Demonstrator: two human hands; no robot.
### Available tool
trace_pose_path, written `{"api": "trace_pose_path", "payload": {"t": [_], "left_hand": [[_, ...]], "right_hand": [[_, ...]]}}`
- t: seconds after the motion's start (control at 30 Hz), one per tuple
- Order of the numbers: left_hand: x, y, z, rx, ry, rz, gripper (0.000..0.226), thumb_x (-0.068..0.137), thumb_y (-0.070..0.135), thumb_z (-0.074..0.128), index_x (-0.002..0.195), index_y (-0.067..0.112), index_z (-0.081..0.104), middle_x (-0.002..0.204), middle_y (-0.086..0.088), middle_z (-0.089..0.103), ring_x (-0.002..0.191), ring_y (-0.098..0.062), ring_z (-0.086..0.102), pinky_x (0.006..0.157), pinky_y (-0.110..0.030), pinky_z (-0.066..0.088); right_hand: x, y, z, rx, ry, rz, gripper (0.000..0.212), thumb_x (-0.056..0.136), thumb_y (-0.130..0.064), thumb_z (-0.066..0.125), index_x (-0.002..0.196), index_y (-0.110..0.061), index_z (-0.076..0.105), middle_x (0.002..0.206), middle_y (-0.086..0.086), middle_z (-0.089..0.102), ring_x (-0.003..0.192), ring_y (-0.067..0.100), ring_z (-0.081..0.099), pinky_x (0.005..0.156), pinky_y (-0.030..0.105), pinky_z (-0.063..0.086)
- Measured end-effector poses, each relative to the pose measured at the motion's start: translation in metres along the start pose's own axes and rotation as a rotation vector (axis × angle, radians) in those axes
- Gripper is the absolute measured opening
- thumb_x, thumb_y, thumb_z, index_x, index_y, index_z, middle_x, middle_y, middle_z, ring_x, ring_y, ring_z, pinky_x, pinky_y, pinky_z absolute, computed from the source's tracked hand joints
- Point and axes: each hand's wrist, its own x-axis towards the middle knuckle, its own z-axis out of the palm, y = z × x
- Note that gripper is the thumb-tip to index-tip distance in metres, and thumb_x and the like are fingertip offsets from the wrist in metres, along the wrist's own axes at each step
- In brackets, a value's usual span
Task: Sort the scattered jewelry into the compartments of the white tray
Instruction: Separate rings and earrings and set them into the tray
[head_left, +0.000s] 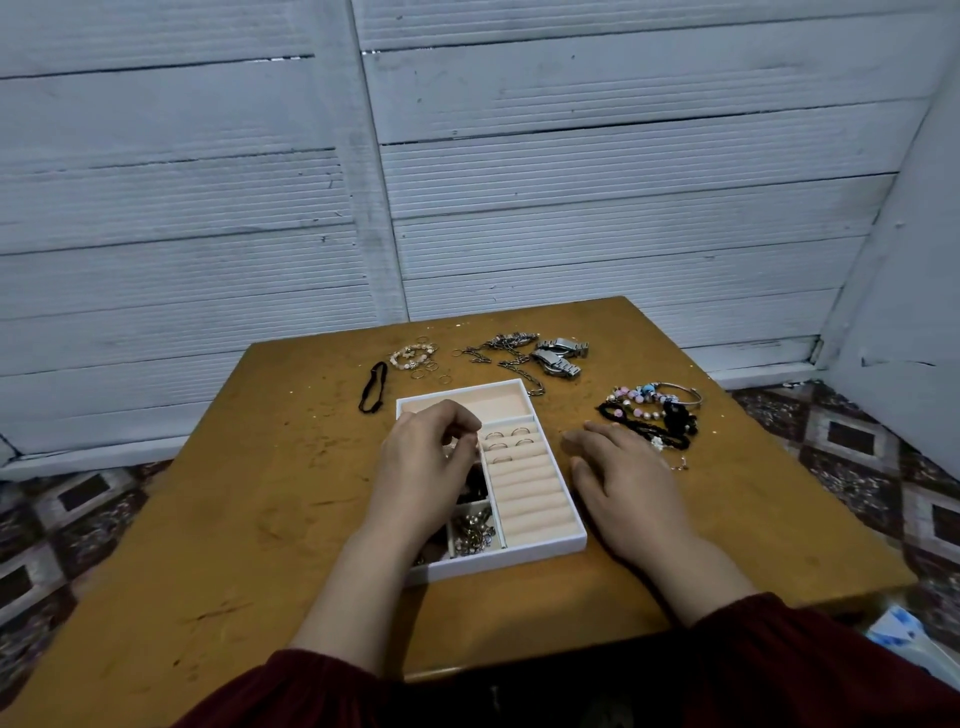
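Head view, sorting partly done. Tray (519, 558): white, on the bench (249, 493) near its middle, just ahead of the person. Ring slots, right side: five rings (496, 446) seated in the far rows, the nearer rows bare. Near-left compartment: small metal pieces (472, 530), kind not clear. Middle-left compartment: a dark item (475, 486), mostly hidden. Far compartment (493, 402): nothing seen in it. Outstanding, on the bench beyond the tray: black band (373, 387), pearl bracelet (410, 356) with loose rings (428, 366) around it, chains (504, 353), two watches (558, 356). To the right: a heap of beaded bracelets (649, 410). Hands: left hand (426, 457) over the tray's left side, fingers curled with tips drawn together; whether they pinch anything cannot be told. Right hand (623, 467) flat on the bench, fingers relaxed, holding nothing, between tray and heap. Estimate: well under half sorted, with most pieces left.
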Motion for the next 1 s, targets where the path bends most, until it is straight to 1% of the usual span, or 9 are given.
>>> {"api": "trace_pose_path", "payload": {"t": [0.1, 0.17, 0.23, 0.33, 0.4, 0.53, 0.63, 0.83, 1.0], "left_hand": [[0.002, -0.006, 0.000, -0.052, 0.033, -0.010, 0.018, 0.084, 0.013, 0.063, 0.082, 0.031, 0.063, 0.081, 0.011, 0.065, 0.079, -0.012, 0.061, 0.071, -0.041, 0.053], [0.006, -0.013, -0.003, -0.069, 0.066, -0.014, 0.016, 0.084, 0.015, 0.062, 0.084, 0.031, 0.063, 0.082, 0.010, 0.065, 0.082, -0.013, 0.061, 0.073, -0.040, 0.053], [0.011, -0.019, -0.007, -0.078, 0.097, -0.038, 0.015, 0.085, 0.017, 0.062, 0.086, 0.032, 0.063, 0.084, 0.009, 0.065, 0.085, -0.012, 0.060, 0.075, -0.038, 0.053], [0.022, -0.035, -0.011, -0.121, 0.172, -0.081, 0.018, 0.086, 0.017, 0.061, 0.084, 0.035, 0.061, 0.085, 0.010, 0.065, 0.082, -0.013, 0.063, 0.073, -0.041, 0.054], [0.029, -0.047, -0.015, -0.186, 0.219, -0.132, 0.012, 0.086, 0.022, 0.059, 0.085, 0.033, 0.062, 0.087, 0.013, 0.065, 0.080, -0.014, 0.065, 0.070, -0.043, 0.056], [0.047, -0.072, -0.025, -0.130, 0.277, -0.160, 0.017, 0.087, 0.015, 0.059, 0.090, 0.032, 0.062, 0.094, 0.005, 0.067, 0.090, -0.016, 0.062, 0.078, -0.037, 0.053], [0.062, -0.090, -0.028, -0.131, 0.311, -0.182, 0.019, 0.087, 0.014, 0.059, 0.091, 0.032, 0.062, 0.095, 0.003, 0.068, 0.090, -0.018, 0.063, 0.080, -0.042, 0.053], [0.085, -0.118, -0.026, -0.113, 0.312, -0.240, 0.015, 0.088, 0.018, 0.057, 0.098, 0.027, 0.064, 0.098, 0.003, 0.067, 0.095, -0.019, 0.061, 0.083, -0.042, 0.052], [0.107, -0.136, -0.023, -0.066, 0.287, -0.296, 0.016, 0.088, 0.018, 0.058, 0.100, 0.023, 0.068, 0.089, 0.000, 0.068, 0.089, -0.022, 0.062, 0.077, -0.038, 0.053]], "right_hand": [[0.003, -0.006, -0.004, 0.056, 0.083, -0.010, 0.032, 0.096, -0.032, 0.045, 0.124, -0.029, 0.059, 0.131, -0.006, 0.055, 0.126, 0.017, 0.043, 0.104, 0.035, 0.031], [0.012, -0.019, -0.008, 0.090, 0.130, -0.054, 0.031, 0.095, -0.033, 0.045, 0.119, -0.026, 0.062, 0.123, -0.006, 0.059, 0.118, 0.018, 0.048, 0.100, 0.036, 0.035], [0.024, -0.037, -0.013, 0.118, 0.139, -0.097, 0.030, 0.095, -0.034, 0.045, 0.118, -0.026, 0.062, 0.120, -0.008, 0.059, 0.116, 0.016, 0.048, 0.099, 0.037, 0.037], [0.044, -0.062, -0.013, 0.144, 0.141, -0.172, 0.037, 0.091, -0.040, 0.039, 0.115, -0.027, 0.063, 0.119, -0.008, 0.059, 0.114, 0.016, 0.049, 0.098, 0.037, 0.036], [0.056, -0.078, -0.008, 0.123, 0.118, -0.208, 0.039, 0.089, -0.042, 0.037, 0.115, -0.028, 0.062, 0.120, -0.008, 0.058, 0.116, 0.016, 0.048, 0.099, 0.037, 0.035], [0.082, -0.104, 0.007, 0.072, 0.059, -0.255, 0.040, 0.091, -0.044, 0.035, 0.119, -0.031, 0.060, 0.124, -0.007, 0.057, 0.119, 0.017, 0.045, 0.103, 0.038, 0.033], [0.102, -0.118, 0.021, 0.019, 0.022, -0.283, 0.032, 0.095, -0.039, 0.042, 0.122, -0.031, 0.058, 0.125, -0.006, 0.056, 0.119, 0.018, 0.044, 0.101, 0.035, 0.030], [0.139, -0.134, 0.044, -0.032, -0.040, -0.299, 0.031, 0.095, -0.037, 0.046, 0.124, -0.033, 0.056, 0.127, -0.006, 0.055, 0.121, 0.018, 0.043, 0.102, 0.036, 0.029], [0.171, -0.137, 0.063, -0.089, -0.070, -0.303, 0.030, 0.094, -0.035, 0.046, 0.122, -0.032, 0.057, 0.124, -0.005, 0.057, 0.119, 0.020, 0.045, 0.099, 0.037, 0.033]]}}
